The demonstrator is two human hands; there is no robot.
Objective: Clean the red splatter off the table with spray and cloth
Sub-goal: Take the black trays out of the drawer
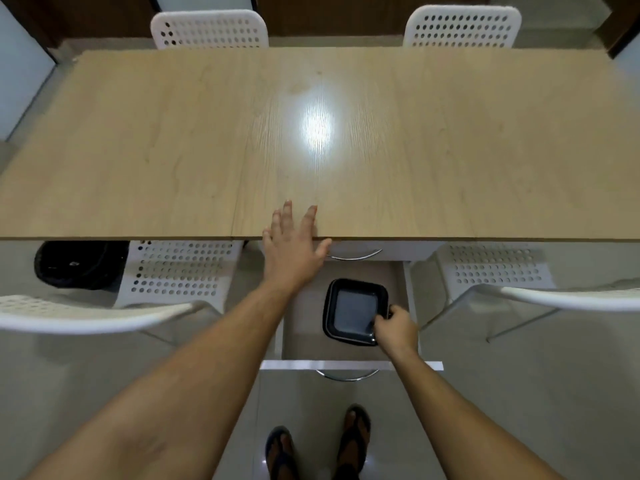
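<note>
A long light-wood table [173,150] fills the upper half of the view; I see no red splatter, spray bottle or cloth on it. My left hand [292,244] rests flat on the table's near edge, fingers spread. Below the edge a white drawer [349,365] is pulled out. Inside it lies a black square dish [353,310], stacked on another. My right hand [394,327] grips the dish's right near corner.
Two white perforated chairs [209,29] [462,26] stand at the far side, two more [180,268] [495,268] are tucked under the near side. A black bag [79,265] lies under the table at the left. My sandalled feet [318,445] stand on the tiled floor.
</note>
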